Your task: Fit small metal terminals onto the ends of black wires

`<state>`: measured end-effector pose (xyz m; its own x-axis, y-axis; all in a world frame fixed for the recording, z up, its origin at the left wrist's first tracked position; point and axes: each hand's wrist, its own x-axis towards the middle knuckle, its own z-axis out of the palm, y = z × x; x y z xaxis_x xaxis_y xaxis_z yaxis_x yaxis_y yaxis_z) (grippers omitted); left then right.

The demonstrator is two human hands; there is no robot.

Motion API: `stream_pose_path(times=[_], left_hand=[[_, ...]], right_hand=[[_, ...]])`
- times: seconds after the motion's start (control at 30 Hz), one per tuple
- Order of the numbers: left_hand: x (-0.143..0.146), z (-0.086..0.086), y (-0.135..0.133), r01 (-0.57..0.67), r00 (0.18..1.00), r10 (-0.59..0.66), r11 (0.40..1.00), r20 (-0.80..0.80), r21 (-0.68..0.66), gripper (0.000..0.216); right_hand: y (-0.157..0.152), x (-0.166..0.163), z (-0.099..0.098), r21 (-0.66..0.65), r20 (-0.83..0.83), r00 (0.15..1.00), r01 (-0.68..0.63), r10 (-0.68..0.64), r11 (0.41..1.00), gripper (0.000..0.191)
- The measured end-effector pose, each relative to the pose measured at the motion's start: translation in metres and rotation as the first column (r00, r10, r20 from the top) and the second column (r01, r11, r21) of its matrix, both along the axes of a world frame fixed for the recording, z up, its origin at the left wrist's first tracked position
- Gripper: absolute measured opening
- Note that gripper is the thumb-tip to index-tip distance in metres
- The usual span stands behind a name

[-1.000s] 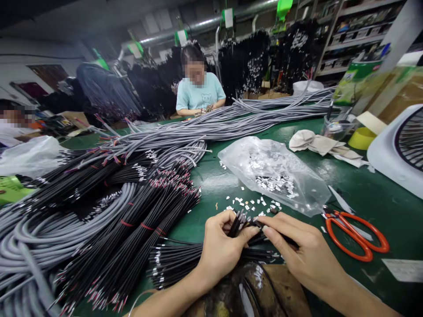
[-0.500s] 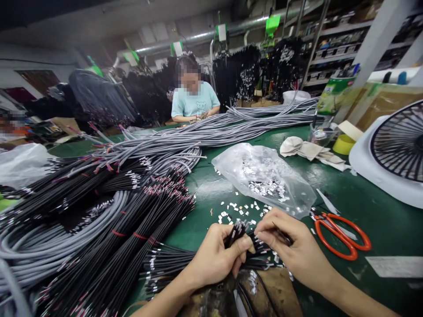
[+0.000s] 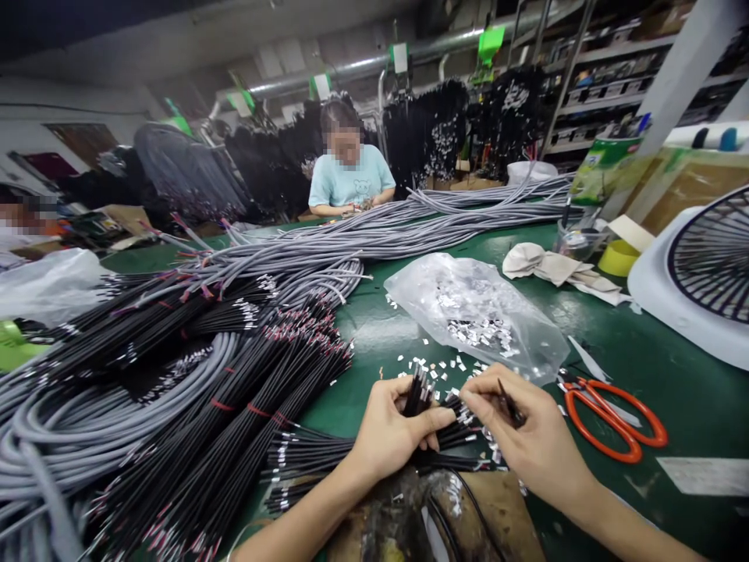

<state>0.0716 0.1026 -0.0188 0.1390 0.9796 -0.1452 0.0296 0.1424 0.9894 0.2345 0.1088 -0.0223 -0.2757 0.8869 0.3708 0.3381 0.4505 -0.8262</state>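
My left hand (image 3: 386,429) is closed round a small bunch of black cables (image 3: 417,392), their tips pointing up. My right hand (image 3: 527,417) is just to its right, thumb and index finger pinched together beside more black cable ends. A dark, slim pointed tool (image 3: 511,406) lies in the right hand's curled fingers; its exact kind does not show. Whether the pinching fingertips also hold something small is too fine to see. Beneath both hands, black cables (image 3: 316,453) with pale tips lie across a worn brown block (image 3: 497,507).
Small silvery pieces (image 3: 443,364) are scattered before a clear plastic bag (image 3: 485,312) of them. Orange-handled scissors (image 3: 620,421) and a white fan (image 3: 672,273) stand right. Black cable bundles (image 3: 234,421) fill the left; grey cables (image 3: 374,234) cross behind. A co-worker (image 3: 351,179) sits opposite.
The view has shifted slightly. The cable bunch in my left hand stands more upright, and my left thumb now stretches to the right. My right hand stays close by, still with the dark tool.
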Motion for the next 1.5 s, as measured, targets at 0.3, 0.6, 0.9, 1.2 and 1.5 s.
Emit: stream_pose_path(times=[0.3,0.6,0.9,1.2,1.5], left_hand=[[-0.001,0.002,-0.001,0.137,0.991,-0.137,0.99,-0.002,-0.014,0.034],[0.002,0.004,-0.003,0.1,0.995,-0.101,0.994,-0.016,-0.044,0.026],[-0.001,-0.003,0.008,-0.074,0.994,0.073,0.997,-0.078,-0.008,0.024],[-0.019,0.004,0.006,0.214,0.934,-0.203,0.977,-0.293,0.008,0.026],[-0.009,0.0,-0.003,0.081,0.953,-0.081,0.997,-0.291,-0.01,0.029]], right_hand=[[0.005,0.004,-0.004,0.027,-0.045,0.996,-0.082,0.083,0.996,0.013],[0.006,-0.001,-0.003,-0.162,0.053,0.998,-0.017,0.026,0.987,0.014],[0.013,0.015,0.02,0.26,0.069,0.966,0.223,-0.249,0.939,0.018],[0.021,0.035,-0.017,0.324,0.277,0.946,0.074,-0.169,0.943,0.03],[0.005,0.003,-0.014,0.152,0.19,0.981,-0.07,0.04,0.986,0.019]])
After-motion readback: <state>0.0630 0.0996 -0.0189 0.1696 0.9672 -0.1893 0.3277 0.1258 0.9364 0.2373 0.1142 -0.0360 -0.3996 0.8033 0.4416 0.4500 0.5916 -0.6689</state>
